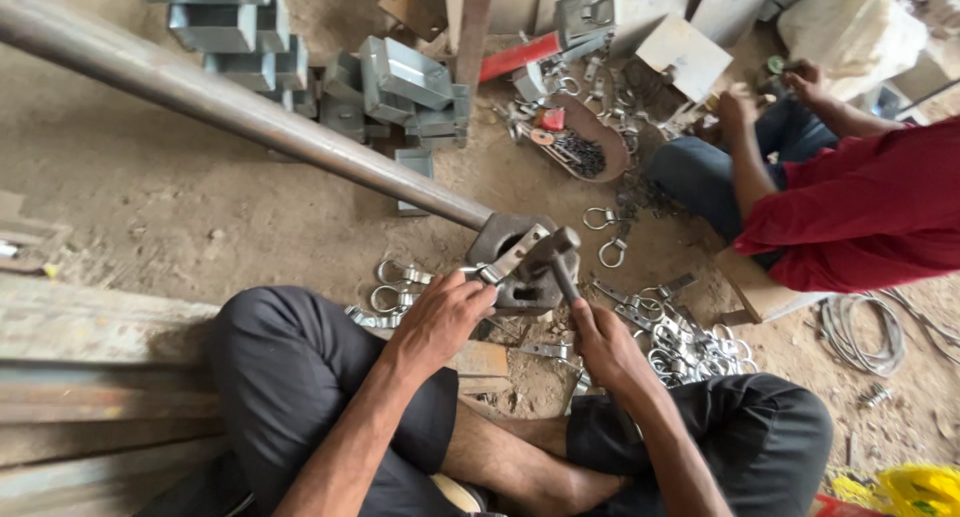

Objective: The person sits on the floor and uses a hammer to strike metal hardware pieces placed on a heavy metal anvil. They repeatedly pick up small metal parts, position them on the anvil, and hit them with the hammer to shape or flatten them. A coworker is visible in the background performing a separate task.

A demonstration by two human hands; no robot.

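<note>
On the dirt floor [180,207] of a workshop, between a seated person's knees, a flat strip of bright metal [507,259] sits slanted in a small, dark iron bending block [520,267]. The strip is narrow, silvery and straight along its visible length, its lower end pinched in the closed fingers of the left hand [440,312] and its upper end resting against the block's top. The right hand [600,337] is wrapped tightly around a short dark lever [562,265] that rises from the block to a rounded head just beside the strip.

A long grey steel pipe [250,112] runs from the block up to the upper left corner of the floor. Finished loop-ended clamps [398,285] lie just left of the block, touching one another; a larger tangle of the same bright pieces [690,342] is heaped to the right, near the right knee. Two single rings [606,235] lie apart beyond the block.

Farther up the floor, folded grey sheet-metal brackets [395,87] are stacked beside a rusty shallow pan [590,137] holding dark screws. At the right edge, a co-worker in a red shirt [870,207] sits on a wooden block [760,287], both hands [770,87] busy with a small part. Coiled wire [865,332] lies near that seat.
</note>
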